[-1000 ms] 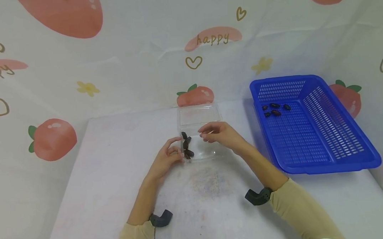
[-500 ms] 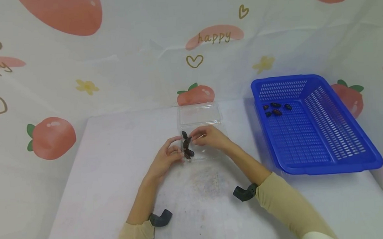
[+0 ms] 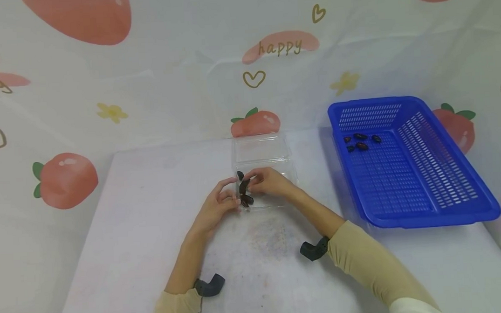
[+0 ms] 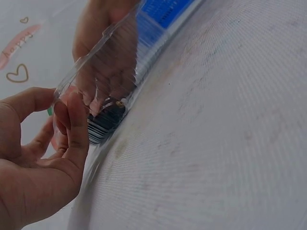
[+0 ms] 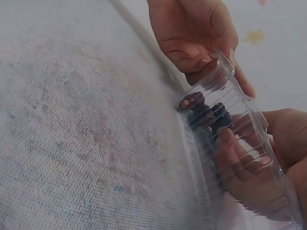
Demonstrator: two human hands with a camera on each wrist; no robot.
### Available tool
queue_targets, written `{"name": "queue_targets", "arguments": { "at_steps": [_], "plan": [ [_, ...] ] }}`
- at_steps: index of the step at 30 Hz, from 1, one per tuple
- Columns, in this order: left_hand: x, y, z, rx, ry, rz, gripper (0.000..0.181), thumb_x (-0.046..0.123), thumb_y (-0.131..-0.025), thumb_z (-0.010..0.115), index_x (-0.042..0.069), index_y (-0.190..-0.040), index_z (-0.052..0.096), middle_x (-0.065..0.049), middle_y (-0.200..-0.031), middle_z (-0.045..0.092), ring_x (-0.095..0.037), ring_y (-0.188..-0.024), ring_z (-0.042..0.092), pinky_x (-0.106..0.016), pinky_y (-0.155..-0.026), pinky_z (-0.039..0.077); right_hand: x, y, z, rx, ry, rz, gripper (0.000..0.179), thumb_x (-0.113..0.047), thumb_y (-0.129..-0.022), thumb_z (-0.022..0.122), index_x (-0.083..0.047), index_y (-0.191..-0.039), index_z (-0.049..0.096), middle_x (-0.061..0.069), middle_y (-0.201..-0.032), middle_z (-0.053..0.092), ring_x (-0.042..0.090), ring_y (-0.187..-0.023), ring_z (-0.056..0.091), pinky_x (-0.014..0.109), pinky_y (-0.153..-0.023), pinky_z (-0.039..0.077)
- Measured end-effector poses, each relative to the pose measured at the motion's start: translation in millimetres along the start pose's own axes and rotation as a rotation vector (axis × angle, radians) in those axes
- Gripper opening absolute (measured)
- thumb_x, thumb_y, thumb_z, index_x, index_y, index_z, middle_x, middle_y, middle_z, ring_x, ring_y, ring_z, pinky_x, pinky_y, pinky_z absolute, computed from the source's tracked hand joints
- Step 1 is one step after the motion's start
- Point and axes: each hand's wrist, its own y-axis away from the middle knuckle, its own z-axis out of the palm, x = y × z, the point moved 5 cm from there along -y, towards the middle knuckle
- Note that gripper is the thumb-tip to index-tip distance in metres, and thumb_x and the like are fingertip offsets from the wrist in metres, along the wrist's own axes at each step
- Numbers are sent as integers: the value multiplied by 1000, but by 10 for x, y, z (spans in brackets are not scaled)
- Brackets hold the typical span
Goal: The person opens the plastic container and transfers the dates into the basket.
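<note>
The clear, hinged, rectangular plastic box sits on the white cloth-covered table at the middle of the head view, its clear plastic lid folded back toward 12 o'clock, which leaves the tray open from above. At about 3 o'clock from it stands the blue, slatted plastic basket, probably within easy reach of the right arm, with five small dark-brown oval date-like fruits near its 10 o'clock corner.

The dark, wrinkled oval fruits in the box lie in an uneven line along its 9 o'clock wall (their exact number is hidden by fingers), perhaps set against that side to use the space in order.

The left hand touches the box from between 8 and 9 o'clock, seemingly to steady it; its fingers are bent about the corner, thumb apart from index finger, but I cannot tell whether they clamp the plastic. The right hand reaches in from 4 o'clock, thumb and index finger nearly together, apparently pinching one blackish oval fruit beside the line.
</note>
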Motion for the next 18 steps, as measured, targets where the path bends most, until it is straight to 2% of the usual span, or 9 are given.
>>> {"name": "queue_targets", "arguments": {
  "at_steps": [5, 18],
  "plan": [
    [6, 0, 6, -9, -7, -1, 62, -8, -83, 58, 10, -137, 35, -10, -84, 47, -23, -74, 56, -36, -74, 51, -10, -23, 40, -15, 33, -4, 31, -6, -79, 66, -8, -110, 62, 3, -81, 66, 13, -73, 57, 23, -64, 46],
    [-1, 12, 15, 10, -3, 18, 62, 0, -81, 65, 15, -135, 39, -7, -84, 48, -20, -72, 57, -34, -73, 51, -10, -70, 93, -43, 128, -28, 33, -15, -80, 69, -10, -112, 60, 0, -79, 66, 12, -69, 58, 24, -60, 46]
  ]
}}
